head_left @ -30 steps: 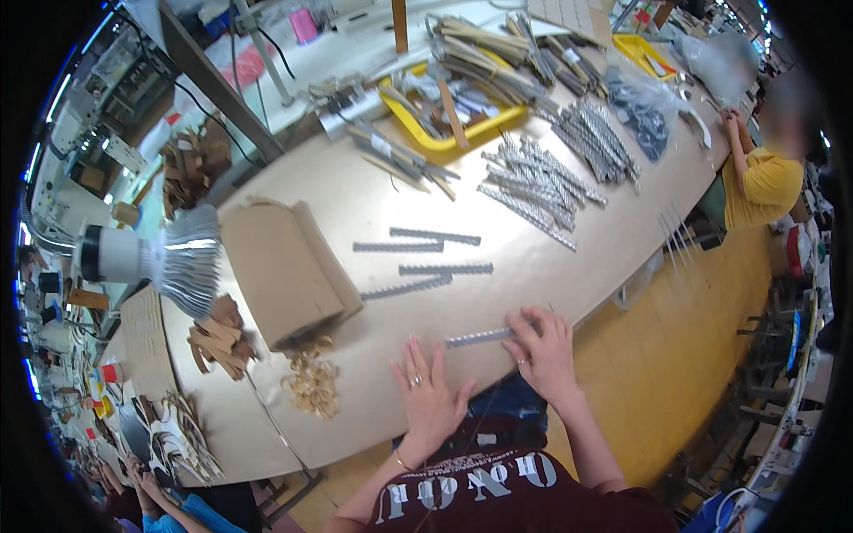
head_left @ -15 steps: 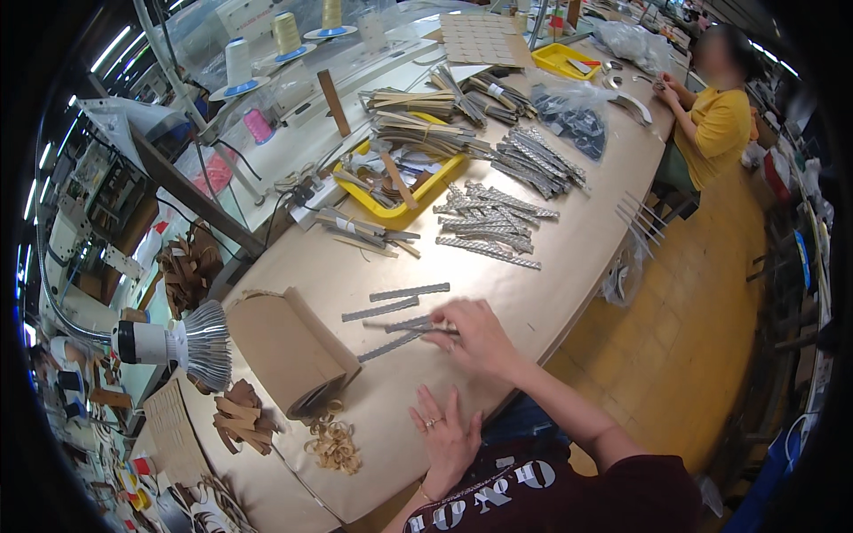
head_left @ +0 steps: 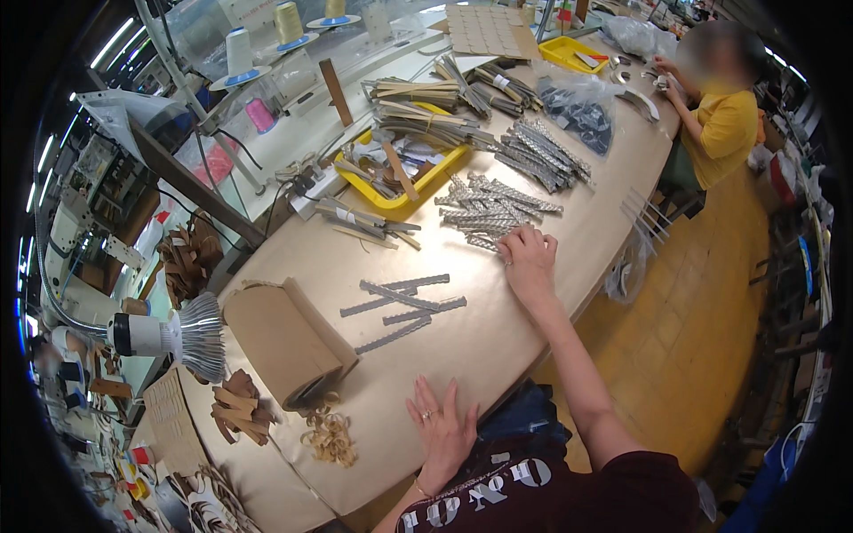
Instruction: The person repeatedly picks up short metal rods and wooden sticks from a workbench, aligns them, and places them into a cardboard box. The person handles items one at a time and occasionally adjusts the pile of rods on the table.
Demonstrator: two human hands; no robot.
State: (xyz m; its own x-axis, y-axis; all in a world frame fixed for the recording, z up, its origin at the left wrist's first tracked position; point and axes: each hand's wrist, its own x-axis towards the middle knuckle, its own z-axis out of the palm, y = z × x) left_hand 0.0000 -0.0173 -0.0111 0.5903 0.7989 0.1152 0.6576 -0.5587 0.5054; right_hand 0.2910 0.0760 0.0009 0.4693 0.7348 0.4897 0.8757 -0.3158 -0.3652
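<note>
My right hand (head_left: 530, 268) is at the near edge of a pile of silvery braided strips (head_left: 493, 209). Its fingers are closed on the end of one braided strip, and they partly hide it. My left hand (head_left: 442, 431) lies on the table near its front edge, fingers spread and holding nothing, with a ring on one finger. Several flat grey strips (head_left: 395, 336) with wavy edges lie loose between my hands and the brown roll, one crossing over others.
A brown sheet folded into a roll (head_left: 289, 346) sits at left, beside pale curled shavings (head_left: 330, 437) and a lamp (head_left: 173, 338). Behind the pile are a yellow tray (head_left: 400, 209) of scraps and strip bundles (head_left: 418, 107). Another person (head_left: 724, 133) works at far right.
My right hand has left a grey strip lying across the loose ones and moved away to the right, to the braided pile. My left hand has stayed nearly in place.
</note>
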